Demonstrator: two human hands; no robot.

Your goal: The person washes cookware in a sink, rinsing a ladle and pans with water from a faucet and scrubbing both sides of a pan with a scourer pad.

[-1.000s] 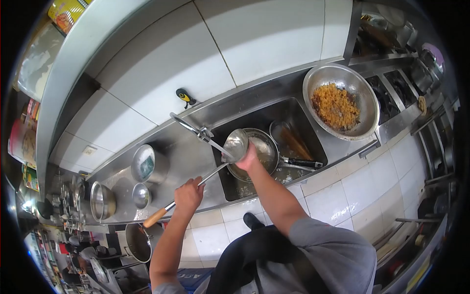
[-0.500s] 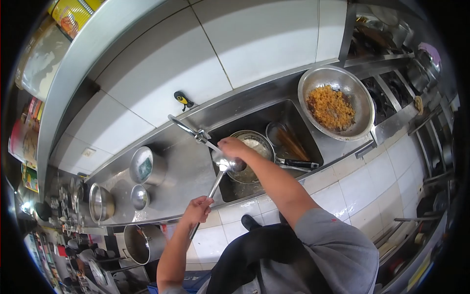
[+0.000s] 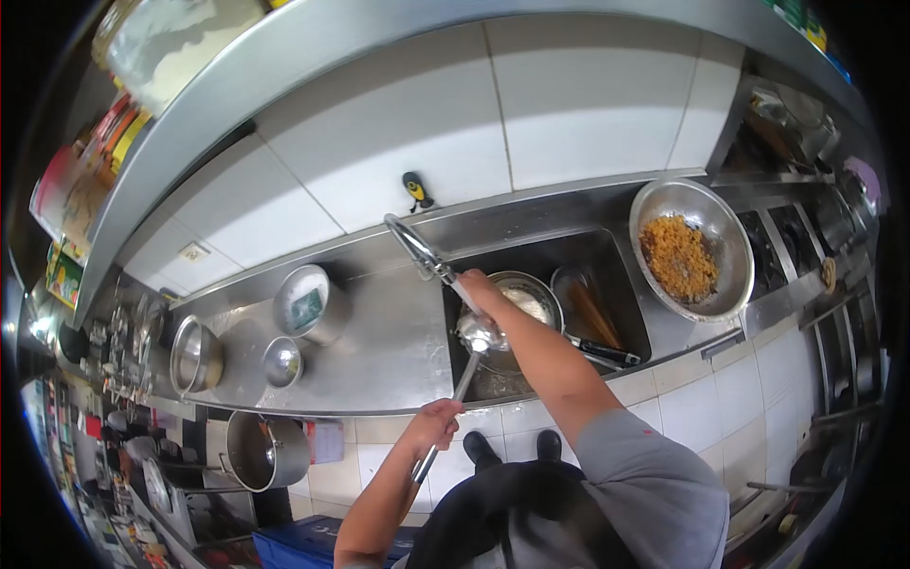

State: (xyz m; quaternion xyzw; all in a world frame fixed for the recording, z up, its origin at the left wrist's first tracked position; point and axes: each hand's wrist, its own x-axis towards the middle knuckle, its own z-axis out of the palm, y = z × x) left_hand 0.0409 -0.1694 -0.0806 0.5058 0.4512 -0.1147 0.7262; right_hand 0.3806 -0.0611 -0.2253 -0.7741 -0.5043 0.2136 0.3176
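Note:
Low in front of me, my left hand point(image 3: 436, 424) is closed around the long metal handle of a ladle point(image 3: 464, 379). The ladle's shiny bowl is over the near left part of the sink point(image 3: 621, 275). My right hand point(image 3: 483, 294) is just above the bowl, beside the tap point(image 3: 417, 248), its fingers curled and partly hidden; what they grip cannot be made out. A pale streak, seemingly running water, comes down from the tap's end next to that hand. Beneath my right arm sits a round pan point(image 3: 559, 308) with whitish contents.
On the right counter stands a wide metal bowl point(image 3: 739, 275) of orange-brown crumbly food. A metal pot point(image 3: 327, 327), a small bowl point(image 3: 282, 363) and a larger bowl point(image 3: 196, 353) are on the left. A shelf point(image 3: 313, 57) overhangs above; a big pot point(image 3: 289, 455) stands lower left.
The view has shifted, so the counter and sink appear lower and further right. Both hands stay at the ladle and the tap; the ladle's handle stands somewhat steeper.

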